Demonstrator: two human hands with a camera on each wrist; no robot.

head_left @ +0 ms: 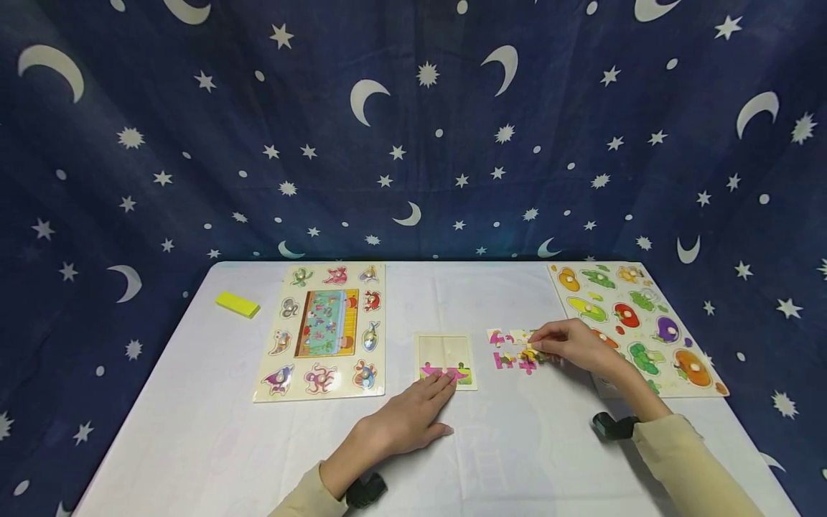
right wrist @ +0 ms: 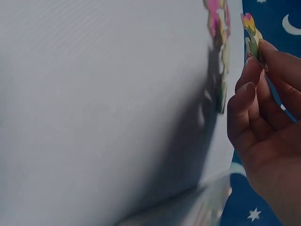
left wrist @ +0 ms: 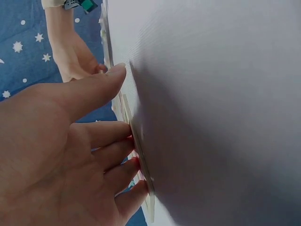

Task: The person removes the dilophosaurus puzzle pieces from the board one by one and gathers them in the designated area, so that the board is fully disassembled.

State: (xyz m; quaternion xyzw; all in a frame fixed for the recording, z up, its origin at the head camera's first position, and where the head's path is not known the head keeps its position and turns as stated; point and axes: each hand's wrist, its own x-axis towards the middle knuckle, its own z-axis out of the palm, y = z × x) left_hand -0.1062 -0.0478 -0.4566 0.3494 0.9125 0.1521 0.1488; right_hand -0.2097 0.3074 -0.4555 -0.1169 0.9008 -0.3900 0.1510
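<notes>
A small square puzzle tray point(head_left: 474, 359) lies mid-table, with pink and green pieces point(head_left: 462, 376) along its near side. The left hand point(head_left: 413, 416) rests its fingertips on that near part, fingers nearly straight; in the left wrist view the left hand point(left wrist: 70, 146) touches the thin tray edge point(left wrist: 145, 162). Right of the tray, the right hand point(head_left: 581, 350) is over a cluster of loose puzzle pieces point(head_left: 507, 359). In the right wrist view the right hand point(right wrist: 268, 113) pinches a puzzle piece point(right wrist: 253, 40) with a yellow and pink print, raised off the table.
A sea-animal puzzle board point(head_left: 271, 373) lies on the left, with a yellow block point(head_left: 237, 304) beyond its left side. A vegetable puzzle board point(head_left: 685, 380) lies on the right, partly beneath the right forearm. A dark blue curtain point(head_left: 413, 165) with moons and stars hangs behind the table.
</notes>
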